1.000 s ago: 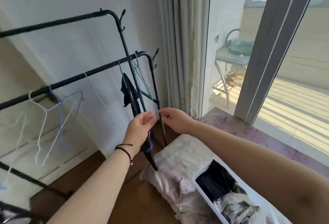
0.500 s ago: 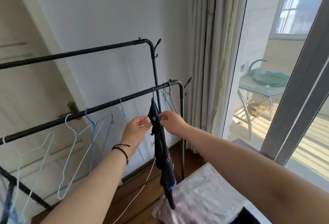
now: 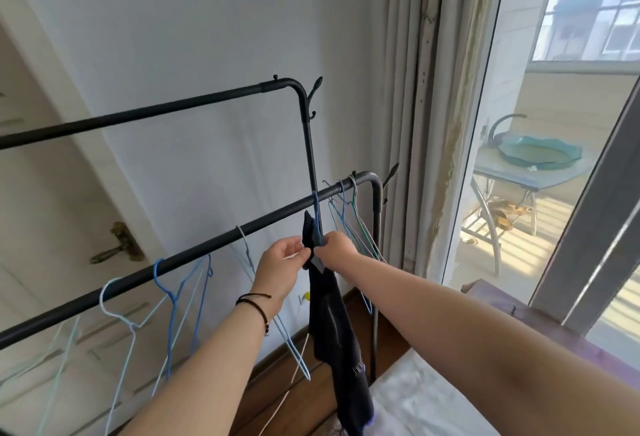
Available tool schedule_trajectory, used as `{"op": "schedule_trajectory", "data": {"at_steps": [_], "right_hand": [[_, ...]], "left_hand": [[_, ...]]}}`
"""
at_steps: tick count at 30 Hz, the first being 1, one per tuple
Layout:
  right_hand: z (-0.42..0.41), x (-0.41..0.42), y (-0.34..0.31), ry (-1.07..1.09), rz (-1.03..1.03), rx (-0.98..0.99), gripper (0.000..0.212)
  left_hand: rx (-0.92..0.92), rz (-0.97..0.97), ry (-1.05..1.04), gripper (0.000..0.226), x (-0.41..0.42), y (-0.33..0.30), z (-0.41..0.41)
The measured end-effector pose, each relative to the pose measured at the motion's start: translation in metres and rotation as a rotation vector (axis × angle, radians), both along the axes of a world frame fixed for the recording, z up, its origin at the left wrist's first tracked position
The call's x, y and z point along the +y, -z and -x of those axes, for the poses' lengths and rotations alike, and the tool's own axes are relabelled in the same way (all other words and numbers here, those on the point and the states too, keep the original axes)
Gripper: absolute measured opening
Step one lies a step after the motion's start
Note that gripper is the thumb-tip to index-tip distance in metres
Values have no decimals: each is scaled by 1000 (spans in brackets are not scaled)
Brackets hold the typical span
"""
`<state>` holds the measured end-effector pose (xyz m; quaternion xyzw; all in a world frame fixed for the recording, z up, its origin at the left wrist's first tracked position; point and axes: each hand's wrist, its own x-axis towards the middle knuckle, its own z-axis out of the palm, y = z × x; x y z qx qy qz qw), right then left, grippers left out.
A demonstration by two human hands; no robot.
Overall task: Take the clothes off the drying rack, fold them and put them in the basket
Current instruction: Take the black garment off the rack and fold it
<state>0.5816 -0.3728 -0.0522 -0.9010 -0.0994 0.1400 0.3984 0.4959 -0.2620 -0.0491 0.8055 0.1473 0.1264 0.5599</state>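
- drying rack (image 3: 214, 245): i see a black frame with 2 rails, 1 high at the back and 1 lower in front. it fills most of the view, standing against the wall beside the curtain (image 3: 415, 89).
- dark garment (image 3: 332, 325): this is the only piece of clothing i can see on the rack. it hangs long and narrow from a blue hanger (image 3: 316, 207) hooked on the lower rail near its right end, and its bottom edge reaches down in front of a white cloth surface (image 3: 415, 401).
- empty hangers (image 3: 166, 297): several thin wire hangers, white, pale green and blue, hang bare along the lower rail. i judge from this that most of the rack is already cleared.
- basket: not in view, so i cannot say what it holds.
- left hand (image 3: 280, 269): raised to the top of the garment, fingers curled and pinching the fabric just below the hanger.
- right hand (image 3: 336, 250): touching the same spot from the other side, fingers closed round the hanger wire and the garment's upper edge.
- progress, as a judgement: step in hand is freeing the last visible garment from its hanger. remaining: lift it off, fold it, place it in the basket. i see no other clothing left on either rail, though the left ends of both run out of frame.
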Motion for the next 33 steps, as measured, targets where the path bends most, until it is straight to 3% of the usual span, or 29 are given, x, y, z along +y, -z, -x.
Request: {"op": "schedule_trajectory", "data": {"at_steps": [5, 9, 14, 18, 24, 28, 33], "right_hand": [[-2, -7, 1, 109, -175, -48, 24], [6, -19, -12, 110, -242, -59, 41], [24, -39, -39, 72, -276, -65, 36], [45, -66, -53, 54, -264, -133, 33], [85, -117, -73, 8, -186, -260, 44], [110, -154, -82, -34, -163, -251, 38], [139, -210, -88, -17, -182, -174, 27]], "left_hand": [[8, -11, -16, 35, 6, 6, -13], [6, -37, -31, 34, -2, 1, -18], [-1, -74, -67, 40, -21, -11, -22], [-37, -218, -99, 45, -36, -25, -18], [-89, -477, -144, 28, -59, -36, 6], [-88, -422, -99, 30, -90, -42, 30], [44, -152, -62, 35, -120, -43, 52]]}}
